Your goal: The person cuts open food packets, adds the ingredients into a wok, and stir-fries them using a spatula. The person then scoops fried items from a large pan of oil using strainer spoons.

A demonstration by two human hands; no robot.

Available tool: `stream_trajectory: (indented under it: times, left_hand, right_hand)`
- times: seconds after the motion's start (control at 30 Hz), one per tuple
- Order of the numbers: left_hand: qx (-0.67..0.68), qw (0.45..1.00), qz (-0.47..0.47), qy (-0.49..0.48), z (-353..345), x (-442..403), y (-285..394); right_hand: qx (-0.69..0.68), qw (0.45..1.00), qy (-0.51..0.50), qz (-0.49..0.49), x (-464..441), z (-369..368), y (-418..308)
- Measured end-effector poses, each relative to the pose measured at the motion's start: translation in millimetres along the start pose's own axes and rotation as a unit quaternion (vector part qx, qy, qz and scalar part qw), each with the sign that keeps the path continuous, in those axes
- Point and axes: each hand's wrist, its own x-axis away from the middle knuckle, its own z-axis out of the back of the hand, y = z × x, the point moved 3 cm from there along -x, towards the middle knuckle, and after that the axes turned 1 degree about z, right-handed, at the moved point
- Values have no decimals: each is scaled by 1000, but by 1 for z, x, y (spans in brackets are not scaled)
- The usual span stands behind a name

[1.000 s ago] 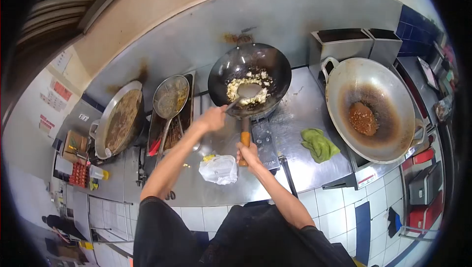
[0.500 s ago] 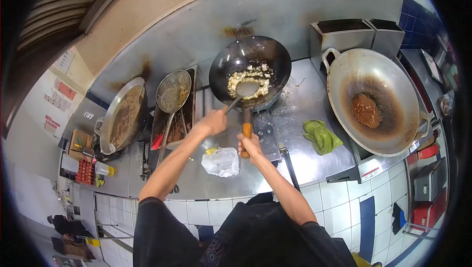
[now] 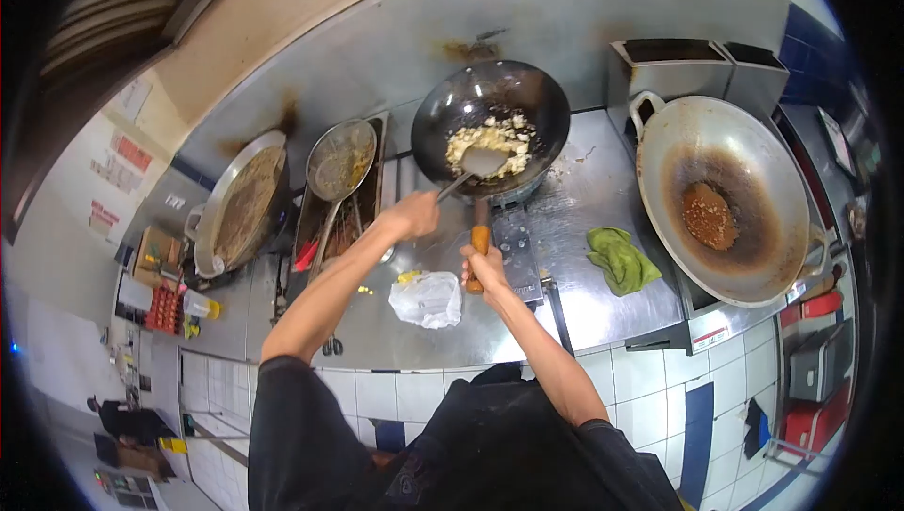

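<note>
No brand can be read: the lettering on the burner panel (image 3: 518, 307) is blurred, and so is the print on the red-blocked wall notices (image 3: 129, 151) and on the label (image 3: 708, 339) of the right-hand stove front. The left hand (image 3: 411, 216) is closed around the shaft of a metal wok spatula (image 3: 485, 162), whose blade lies beyond the fingers and to their right — down in the black wok (image 3: 546, 115), against crumbled pale-yellow food (image 3: 513, 125). The right hand (image 3: 484, 269) grips the wok's wooden handle (image 3: 480, 239), fingers wrapped round it near its end; the wok's bowl sits ahead of them, over the burner. Just left of that hand a white plastic bag (image 3: 426, 301) lies on the steel counter (image 3: 584, 318), and farther right — well apart from it — a crumpled green cloth (image 3: 623, 261).
</note>
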Motion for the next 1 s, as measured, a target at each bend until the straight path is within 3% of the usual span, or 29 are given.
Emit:
stream_trajectory:
  times: [0.07, 0.1, 0.13, 0.2, 0.3, 0.4, 0.43, 0.47, 0.57, 0.63, 0.67, 0.83, 0.9, 1.0]
  left_hand:
    - [65, 986, 106, -110, 51, 3, 31]
    - [64, 988, 77, -119, 77, 10, 40]
    - [28, 996, -10, -87, 61, -6, 5]
    - [13, 981, 29, -190, 98, 28, 32]
    - [-13, 978, 89, -188, 94, 30, 36]
    - [-4, 984, 74, -163, 58, -17, 21]
    - [-41, 987, 35, -150, 63, -33, 19]
    - [48, 986, 79, -139, 84, -30, 23]
    - [-28, 982, 52, -177, 121, -4, 11]
    - [-63, 978, 90, -179, 130, 14, -16]
    - [-125, 972, 79, -185, 150, 32, 4]
    - [-131, 978, 61, -152, 122, -14, -42]
    - [-95, 994, 8, -55, 91, -69, -75]
    - [-111, 993, 15, 38, 97, -81, -64]
  right_hand:
    - [-5, 1000, -6, 16, -1, -6, -1]
    - [-11, 1000, -11, 11, -1, -4, 3]
    - [-16, 1000, -14, 8, -2, 2, 4]
    - [-16, 1000, -7, 21, -5, 3, 2]
    - [-3, 1000, 4, -1, -2, 2, 1]
    - [21, 1000, 12, 7, -2, -1, 0]
    - [27, 1000, 7, 13, -3, -4, -1]
    - [28, 999, 7, 13, -3, -4, 2]
    - [20, 1000, 5, 22, -4, 5, 2]
    - [37, 999, 4, 5, 5, 4, -8]
    - [32, 999, 7, 10, 6, 3, -7]
    - [75, 997, 20, -6, 6, 11, -12]
    - [75, 997, 9, -24, 15, 18, -25]
    - [79, 993, -17, -81, 33, 44, -62]
